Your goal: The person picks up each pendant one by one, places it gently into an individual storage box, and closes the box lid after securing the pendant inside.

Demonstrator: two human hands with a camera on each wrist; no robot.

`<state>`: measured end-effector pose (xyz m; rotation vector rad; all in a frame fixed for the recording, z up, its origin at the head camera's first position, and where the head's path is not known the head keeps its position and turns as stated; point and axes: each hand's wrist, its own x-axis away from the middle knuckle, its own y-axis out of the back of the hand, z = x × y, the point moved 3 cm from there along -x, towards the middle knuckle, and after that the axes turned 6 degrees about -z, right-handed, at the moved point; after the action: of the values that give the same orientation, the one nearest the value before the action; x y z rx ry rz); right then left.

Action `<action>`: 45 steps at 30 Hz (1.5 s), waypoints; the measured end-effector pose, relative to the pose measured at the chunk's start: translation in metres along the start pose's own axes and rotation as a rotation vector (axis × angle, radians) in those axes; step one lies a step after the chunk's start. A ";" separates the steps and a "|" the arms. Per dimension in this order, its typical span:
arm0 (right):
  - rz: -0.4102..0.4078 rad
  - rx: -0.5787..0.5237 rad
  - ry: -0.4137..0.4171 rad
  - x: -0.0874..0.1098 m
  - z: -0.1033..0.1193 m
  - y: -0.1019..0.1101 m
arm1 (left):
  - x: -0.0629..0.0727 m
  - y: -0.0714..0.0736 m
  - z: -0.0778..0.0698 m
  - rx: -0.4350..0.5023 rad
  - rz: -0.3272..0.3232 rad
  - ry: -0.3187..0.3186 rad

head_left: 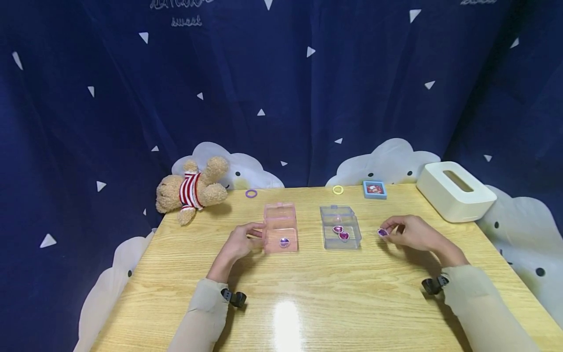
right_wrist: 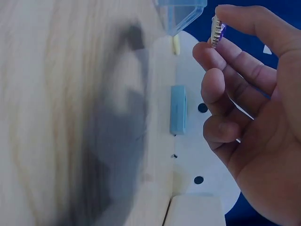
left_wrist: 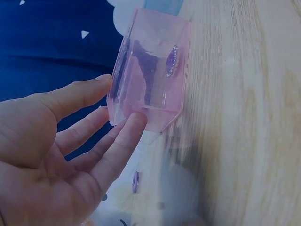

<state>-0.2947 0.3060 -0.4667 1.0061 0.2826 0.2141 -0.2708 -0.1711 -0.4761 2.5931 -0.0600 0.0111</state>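
My left hand [head_left: 241, 240] is at the left side of an open pink transparent box [head_left: 268, 248], its fairly straight fingers [left_wrist: 123, 146] touching the box's end wall. Inside that box lies a purple gem with a silvery beaded rim [head_left: 285, 242]. My right hand [head_left: 410, 231] pinches another purple gem [right_wrist: 217, 32] between thumb and fingertip, just above the table. Left of it stands an open bluish-grey transparent box [head_left: 327, 243]. Two pinkish-red gems, an upper one [head_left: 337, 229] and a lower one [head_left: 344, 236], lie in it.
A teddy bear [head_left: 190, 191] in a striped shirt lies at the back left of the wooden table [head_left: 334, 293]. Along the back are a purple ring [head_left: 251, 193], a yellow ring [head_left: 337, 189] and a small blue frame [head_left: 375, 196]. A white tissue box [head_left: 475, 208] stands back right.
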 end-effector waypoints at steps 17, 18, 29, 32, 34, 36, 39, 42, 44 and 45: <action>-0.022 -0.048 0.120 -0.034 0.042 -0.003 | 0.000 -0.001 0.000 0.009 -0.006 -0.012; -0.021 -0.052 0.123 -0.036 0.045 -0.005 | 0.000 -0.001 0.000 0.011 -0.005 -0.017; -0.016 -0.107 0.178 -0.056 0.079 -0.020 | -0.001 -0.002 0.002 0.022 0.002 -0.020; -0.002 -0.111 0.179 -0.061 0.089 -0.027 | -0.001 -0.001 0.001 0.014 0.000 -0.014; 0.009 -0.120 0.174 -0.063 0.096 -0.032 | 0.000 -0.001 0.001 0.006 -0.001 -0.011; 0.015 -0.124 0.183 -0.066 0.102 -0.036 | 0.000 -0.001 0.000 0.004 -0.001 -0.010; 0.020 -0.129 0.202 -0.070 0.112 -0.042 | 0.001 -0.001 -0.001 0.003 -0.001 -0.010; 0.024 -0.122 0.231 -0.074 0.122 -0.047 | 0.001 -0.001 -0.001 0.002 -0.002 -0.008; 0.025 -0.116 0.244 -0.077 0.128 -0.051 | 0.000 -0.001 -0.001 0.003 -0.001 -0.007; 0.025 -0.110 0.252 -0.079 0.131 -0.053 | 0.000 -0.001 -0.001 0.004 -0.001 -0.005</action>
<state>-0.3233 0.1503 -0.4354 0.8738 0.4829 0.3765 -0.2703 -0.1699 -0.4759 2.5976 -0.0613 0.0041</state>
